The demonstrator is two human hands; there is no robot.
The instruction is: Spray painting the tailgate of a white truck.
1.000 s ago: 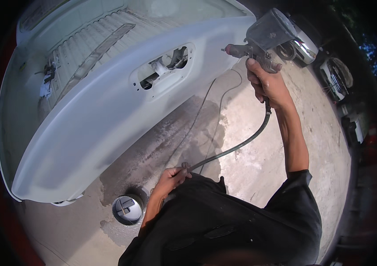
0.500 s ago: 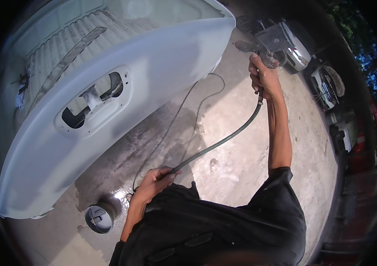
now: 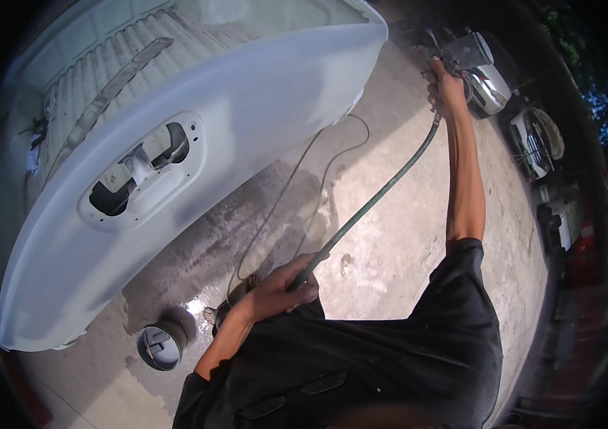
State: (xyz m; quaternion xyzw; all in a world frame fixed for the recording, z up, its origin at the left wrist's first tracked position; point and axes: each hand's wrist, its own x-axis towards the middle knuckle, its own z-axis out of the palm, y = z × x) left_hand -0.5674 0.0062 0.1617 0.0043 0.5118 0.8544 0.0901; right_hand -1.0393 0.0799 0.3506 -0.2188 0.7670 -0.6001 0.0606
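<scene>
My right hand, arm stretched out to the upper right, is closed around the grip of a spray gun with a cup on it. A dark green air hose runs from the grip down to my left hand. The fingers of that hand are wrapped around the hose in front of my waist. On the left stands a large pale grey pickup tailgate, with a handle recess cut through it. The spray gun is well apart from the tailgate, to its right.
A dark bucket with a flat-looking thing inside stands on the wet concrete floor at lower left. A thin section of hose loops across the floor below the tailgate. Behind the tailgate is a ribbed truck bed. Car parts line the right.
My right hand has carried the spray gun farther up and right. My left hand has moved right and slightly up the picture, still gripping the hose, which is now straighter.
</scene>
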